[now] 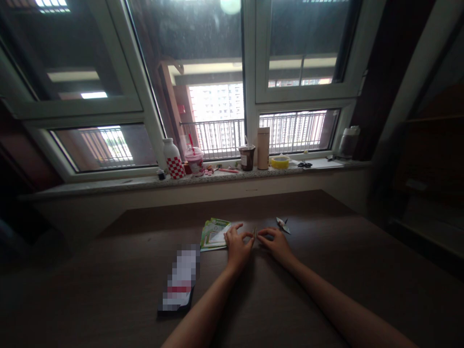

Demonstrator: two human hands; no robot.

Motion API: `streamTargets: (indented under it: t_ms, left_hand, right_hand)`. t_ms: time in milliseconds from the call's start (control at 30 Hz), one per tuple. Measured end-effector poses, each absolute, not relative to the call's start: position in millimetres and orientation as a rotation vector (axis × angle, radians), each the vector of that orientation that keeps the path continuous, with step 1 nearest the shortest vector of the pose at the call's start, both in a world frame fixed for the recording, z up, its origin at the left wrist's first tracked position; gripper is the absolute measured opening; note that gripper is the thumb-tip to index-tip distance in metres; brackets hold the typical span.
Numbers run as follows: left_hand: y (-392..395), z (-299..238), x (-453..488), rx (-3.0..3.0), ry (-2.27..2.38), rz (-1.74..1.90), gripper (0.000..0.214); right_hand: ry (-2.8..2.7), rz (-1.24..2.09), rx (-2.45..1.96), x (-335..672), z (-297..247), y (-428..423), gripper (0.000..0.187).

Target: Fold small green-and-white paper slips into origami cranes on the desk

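Both my hands rest on a dark brown table (326,270), close together near its middle. My left hand (237,246) and my right hand (277,244) each pinch one side of a small folded paper piece (254,233) held between their fingertips. Just left of my left hand lies a stack of green and white paper sheets (213,234). A small folded paper figure (282,224) sits on the table just beyond my right hand.
A phone-like flat object (179,282) lies on the table to the left. The windowsill (108,182) behind holds a red-checked bottle (173,158), a pink drink cup (195,160), a dark cup (247,157), a tall cylinder (263,148), yellow tape (280,162) and scissors (305,165).
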State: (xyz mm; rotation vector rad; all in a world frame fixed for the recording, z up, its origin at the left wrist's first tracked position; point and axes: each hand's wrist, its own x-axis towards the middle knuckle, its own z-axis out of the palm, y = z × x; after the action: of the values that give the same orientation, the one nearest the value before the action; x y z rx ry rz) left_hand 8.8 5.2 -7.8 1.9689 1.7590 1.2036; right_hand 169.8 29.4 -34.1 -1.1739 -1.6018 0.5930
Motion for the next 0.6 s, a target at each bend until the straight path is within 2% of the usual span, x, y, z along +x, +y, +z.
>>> streamTargets:
  t_ms: [300,600]
  left_hand:
    - [3.9,-4.3,10.0,1.965,1.794,1.152,0.007]
    - [3.1,-3.0,9.5,1.947,1.794,1.146,0.007]
  right_hand:
    - [-1.535,0.693,-1.167,169.6,-36.9,33.1,0.031]
    - [-1.567,0.655,-1.227,168.8,-39.7,32.6,0.026]
